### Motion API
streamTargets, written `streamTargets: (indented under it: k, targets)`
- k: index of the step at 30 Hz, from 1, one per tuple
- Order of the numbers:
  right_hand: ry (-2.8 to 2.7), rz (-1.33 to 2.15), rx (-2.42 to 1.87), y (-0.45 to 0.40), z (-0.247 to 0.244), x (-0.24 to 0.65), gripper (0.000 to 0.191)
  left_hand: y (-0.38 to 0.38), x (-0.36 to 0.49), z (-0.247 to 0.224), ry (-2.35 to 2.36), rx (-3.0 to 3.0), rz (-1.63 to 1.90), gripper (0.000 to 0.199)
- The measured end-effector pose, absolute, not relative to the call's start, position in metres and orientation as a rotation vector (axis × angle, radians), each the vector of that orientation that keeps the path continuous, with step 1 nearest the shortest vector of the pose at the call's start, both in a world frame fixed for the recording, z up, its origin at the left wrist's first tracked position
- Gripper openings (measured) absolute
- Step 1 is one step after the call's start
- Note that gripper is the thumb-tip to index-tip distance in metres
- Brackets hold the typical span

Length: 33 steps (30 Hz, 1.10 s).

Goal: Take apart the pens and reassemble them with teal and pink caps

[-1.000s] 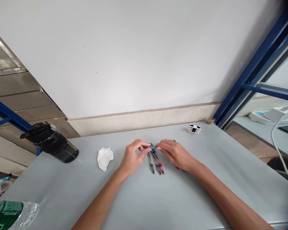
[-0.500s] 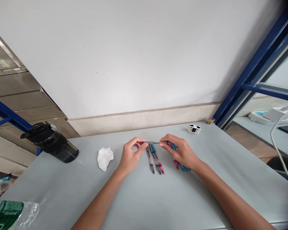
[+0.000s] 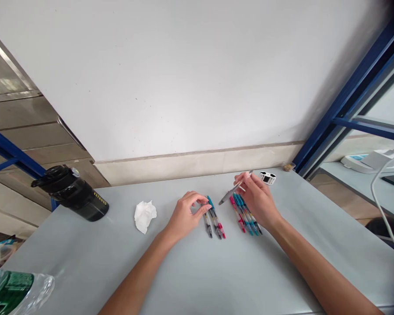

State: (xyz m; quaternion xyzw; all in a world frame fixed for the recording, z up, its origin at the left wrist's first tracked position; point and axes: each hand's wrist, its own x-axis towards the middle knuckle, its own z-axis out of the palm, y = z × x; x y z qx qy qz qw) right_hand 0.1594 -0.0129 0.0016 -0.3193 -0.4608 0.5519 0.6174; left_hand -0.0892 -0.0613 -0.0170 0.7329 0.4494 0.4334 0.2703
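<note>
My right hand is raised over the table and pinches a grey pen, whose darker end tilts down to the left. Beneath and beside it lies a row of several pens with red, teal and dark parts. My left hand hovers at the upper end of a smaller pen group with grey, teal and red parts. Its thumb and index finger are apart, with no object visible between them. They partly cover the upper ends of the nearest pens.
Left of my hands is a crumpled white tissue. A black bottle lies farther left, and a clear bottle with a green label is at the lower left. A small white device sits behind my right hand on the grey table.
My hands have separated: the right moved up and right with the grey pen, which is now tilted. My left hand has let go of the pen and shifted slightly right and down.
</note>
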Motion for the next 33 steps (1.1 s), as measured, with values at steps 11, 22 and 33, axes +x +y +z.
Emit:
streamTargets:
  k: [11, 22, 33]
  targets:
    - [-0.441, 1.584, -0.475, -0.003, 0.011, 0.190, 0.030, -0.055, -0.094, -0.034, 1.360, 2.498, 0.901, 0.017]
    - [-0.304, 1.564, -0.523, -0.002, 0.012, 0.202, 0.030, -0.053, -0.095, -0.034, 1.621, 2.408, 0.816, 0.013]
    - [-0.351, 1.585, -0.506, -0.004, 0.015, 0.199, 0.027, -0.052, -0.095, -0.039, 1.625, 2.402, 0.829, 0.015]
